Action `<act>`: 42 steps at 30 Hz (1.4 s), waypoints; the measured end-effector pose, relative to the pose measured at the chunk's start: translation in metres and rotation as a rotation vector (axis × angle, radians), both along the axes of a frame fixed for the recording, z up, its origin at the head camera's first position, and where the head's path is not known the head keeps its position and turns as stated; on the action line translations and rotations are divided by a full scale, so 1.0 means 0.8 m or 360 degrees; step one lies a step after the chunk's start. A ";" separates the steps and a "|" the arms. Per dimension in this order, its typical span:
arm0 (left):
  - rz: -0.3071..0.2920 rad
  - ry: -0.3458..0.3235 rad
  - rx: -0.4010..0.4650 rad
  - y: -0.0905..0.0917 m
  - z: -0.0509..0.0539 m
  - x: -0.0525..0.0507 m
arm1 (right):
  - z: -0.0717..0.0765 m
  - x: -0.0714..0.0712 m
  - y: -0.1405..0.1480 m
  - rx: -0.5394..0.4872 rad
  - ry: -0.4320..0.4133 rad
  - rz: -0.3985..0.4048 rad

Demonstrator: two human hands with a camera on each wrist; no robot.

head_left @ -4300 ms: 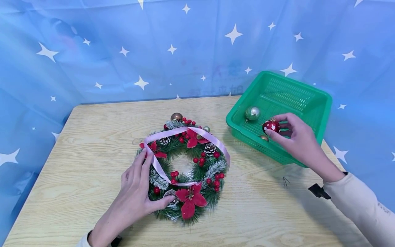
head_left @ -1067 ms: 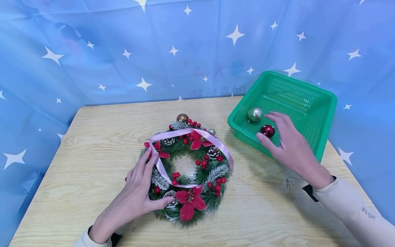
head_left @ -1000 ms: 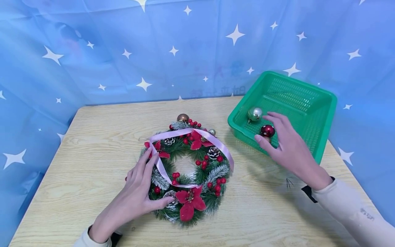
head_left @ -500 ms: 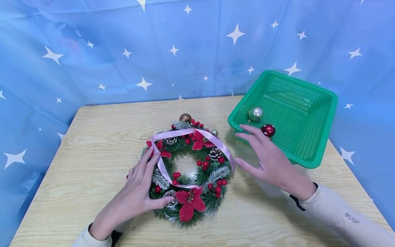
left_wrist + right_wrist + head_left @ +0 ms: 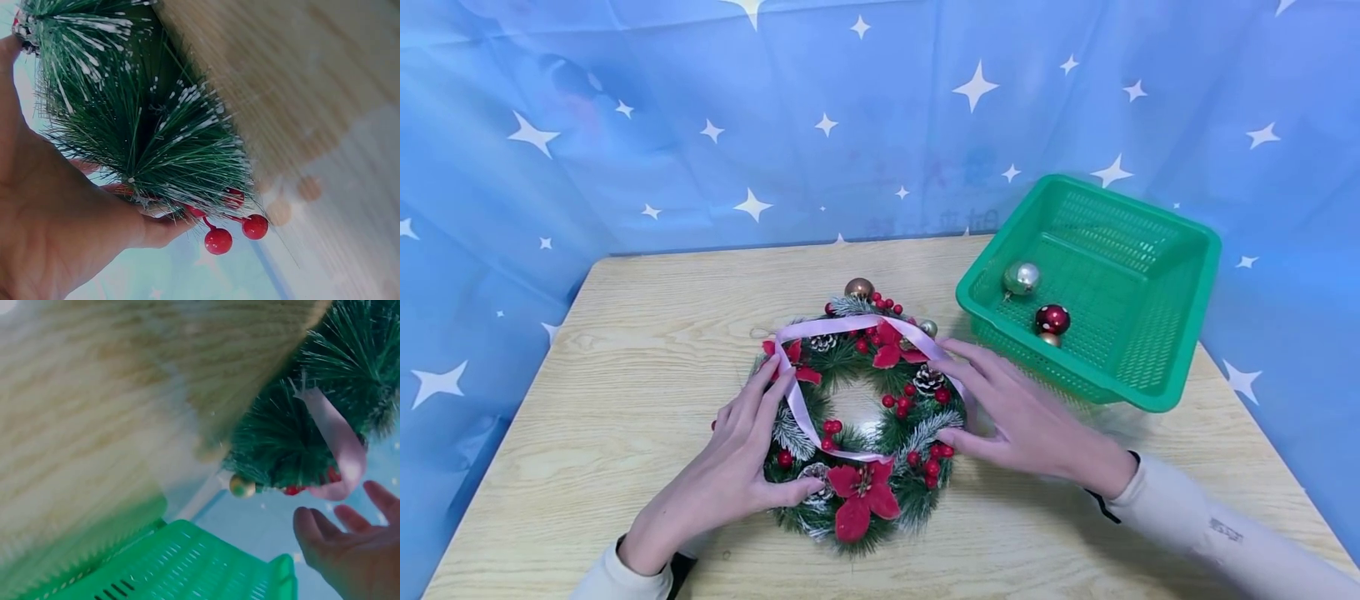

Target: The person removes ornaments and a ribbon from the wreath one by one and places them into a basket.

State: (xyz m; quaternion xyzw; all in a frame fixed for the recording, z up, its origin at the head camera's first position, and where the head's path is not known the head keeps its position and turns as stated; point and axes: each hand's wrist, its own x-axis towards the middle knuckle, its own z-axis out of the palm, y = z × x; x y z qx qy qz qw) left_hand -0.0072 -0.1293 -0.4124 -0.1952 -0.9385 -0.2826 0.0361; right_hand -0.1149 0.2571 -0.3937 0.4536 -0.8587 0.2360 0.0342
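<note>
A Christmas wreath with red flowers, berries and pinecones lies on the table, a pink ribbon looped over its top. My left hand rests on its left side, thumb by a snowy pinecone and fingertips near the ribbon. My right hand reaches over the wreath's right side with its fingers extended at the ribbon. In the right wrist view those fingers appear close to the ribbon; whether they touch it I cannot tell. Red berries stick out beside my left fingers in the left wrist view.
A green basket stands at the right rear. Inside lie a silver bauble, a dark red bauble with white dots and a small gold bauble. A brown bauble sits at the wreath's far edge. A starred blue cloth hangs behind.
My right hand has let go of the dotted red bauble in the basket and moved left, out of the basket, to the wreath's right side. My left hand stays on the wreath.
</note>
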 end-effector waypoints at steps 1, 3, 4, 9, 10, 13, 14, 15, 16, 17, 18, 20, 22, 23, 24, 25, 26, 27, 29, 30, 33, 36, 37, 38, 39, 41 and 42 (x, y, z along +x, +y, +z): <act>-0.0004 0.0000 -0.0003 0.000 0.000 0.000 | -0.001 0.000 -0.001 0.0005 -0.0030 -0.0001; -0.0010 -0.0005 -0.0005 0.000 0.000 -0.001 | -0.002 0.000 -0.001 0.0007 -0.0078 0.0007; -0.0015 -0.0009 -0.0004 -0.001 0.000 -0.001 | -0.002 0.000 -0.002 0.0010 -0.0094 0.0007; -0.0030 -0.0036 0.0006 -0.002 0.000 -0.003 | -0.009 -0.004 -0.006 0.0055 -0.0101 0.0034; -0.0029 -0.0040 0.0005 -0.002 0.000 -0.003 | -0.011 -0.004 -0.007 0.0064 -0.0097 0.0037; -0.0023 -0.0022 -0.0009 -0.002 0.000 -0.002 | -0.016 -0.004 -0.008 0.0084 -0.0092 0.0047; -0.0018 -0.0011 -0.0012 -0.002 0.000 -0.001 | -0.018 -0.004 -0.008 0.0091 -0.0093 0.0044; -0.0008 -0.0002 -0.0012 -0.001 0.000 0.000 | -0.019 -0.003 -0.008 0.0097 -0.0090 0.0040; 0.0006 0.0008 -0.0014 -0.001 0.001 0.001 | -0.019 -0.003 -0.008 0.0104 -0.0085 0.0037; 0.0023 0.0019 -0.0016 0.000 0.001 0.002 | -0.020 -0.003 -0.009 0.0108 -0.0081 0.0038; 0.0042 0.0030 -0.0017 0.000 0.002 0.004 | -0.021 -0.003 -0.009 0.0110 -0.0076 0.0037; 0.0085 0.0044 -0.0012 0.002 0.003 0.007 | -0.021 -0.002 -0.010 0.0113 -0.0067 0.0033; 0.0136 0.0050 -0.0008 0.004 0.004 0.011 | -0.021 -0.001 -0.011 0.0112 -0.0050 0.0024; 0.0162 0.0051 -0.0006 0.005 0.005 0.013 | -0.021 0.000 -0.012 0.0114 -0.0036 0.0016; 0.0189 0.0045 0.0003 0.007 0.006 0.015 | -0.021 0.001 -0.013 0.0113 -0.0021 0.0008; 0.0218 0.0035 0.0009 0.008 0.007 0.017 | -0.022 0.002 -0.014 0.0113 -0.0007 0.0000; 0.0251 0.0018 0.0015 0.010 0.008 0.019 | -0.022 0.004 -0.016 0.0110 0.0003 -0.0007; 0.0284 -0.0001 0.0023 0.012 0.009 0.021 | -0.022 0.005 -0.018 0.0103 0.0013 -0.0015; 0.0353 -0.0045 0.0033 0.018 0.011 0.026 | -0.023 0.010 -0.021 0.0088 0.0026 -0.0034; 0.0389 -0.0068 0.0036 0.021 0.012 0.028 | -0.023 0.013 -0.022 0.0080 0.0023 -0.0048; 0.0492 -0.0133 0.0038 0.030 0.014 0.032 | -0.023 0.023 -0.026 0.0070 0.0006 -0.0110; 0.0554 -0.0170 0.0021 0.036 0.013 0.033 | -0.024 0.033 -0.029 0.0072 -0.0012 -0.0173; 0.0562 -0.0177 0.0019 0.038 0.013 0.033 | -0.024 0.035 -0.029 0.0073 -0.0016 -0.0189; 0.0566 -0.0184 0.0016 0.039 0.012 0.033 | -0.024 0.038 -0.030 0.0072 -0.0017 -0.0200; 0.0563 -0.0178 0.0013 0.040 0.010 0.032 | -0.024 0.040 -0.030 0.0072 -0.0014 -0.0207; 0.0548 -0.0163 0.0011 0.040 0.008 0.032 | -0.024 0.042 -0.030 0.0072 -0.0009 -0.0215; 0.0538 -0.0154 0.0016 0.039 0.007 0.031 | -0.024 0.043 -0.030 0.0074 -0.0006 -0.0214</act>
